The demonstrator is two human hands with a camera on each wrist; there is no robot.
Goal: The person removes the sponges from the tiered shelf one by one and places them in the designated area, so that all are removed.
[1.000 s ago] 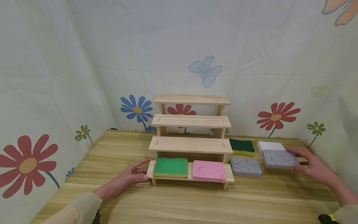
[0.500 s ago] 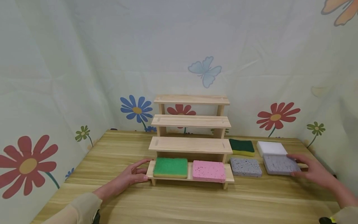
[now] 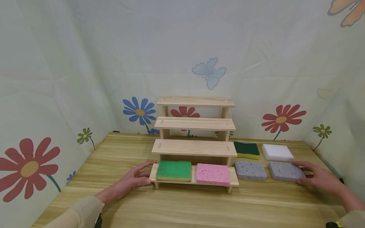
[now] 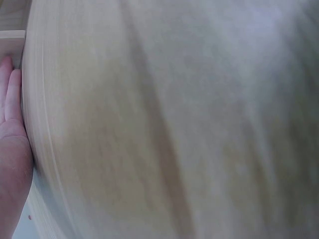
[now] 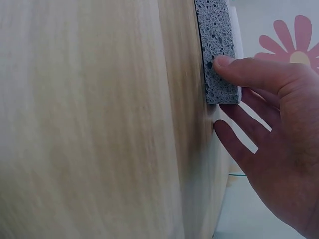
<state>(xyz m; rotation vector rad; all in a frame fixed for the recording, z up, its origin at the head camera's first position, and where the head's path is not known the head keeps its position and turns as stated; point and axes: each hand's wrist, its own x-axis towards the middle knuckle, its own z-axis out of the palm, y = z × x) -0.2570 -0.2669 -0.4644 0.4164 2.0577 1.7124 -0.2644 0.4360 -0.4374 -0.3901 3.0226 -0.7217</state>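
Note:
A stepped wooden stand [image 3: 194,148] fills the middle of the head view. My left hand [image 3: 133,178] holds the left end of its lowest step, index finger at the back corner and thumb near the front one. On that step lie a green scrubbing sponge [image 3: 174,171] and a pink sponge [image 3: 213,174]. Right of the stand, my right hand [image 3: 319,178] pinches the right end of a grey sponge [image 3: 286,171] resting on the table. In the right wrist view its thumb [image 5: 244,69] presses the sponge's near side; the fingers pass behind.
A second, speckled grey sponge [image 3: 250,170] lies between the stand and the held one. Behind these are a dark green and yellow sponge [image 3: 246,150] and a white sponge [image 3: 277,152]. Flower-printed cloth [image 3: 85,63] surrounds the wooden table [image 3: 188,209].
My right hand has lowered the grey sponge from over the white sponge's front onto the table, uncovering the white one. My left hand has stayed at the stand.

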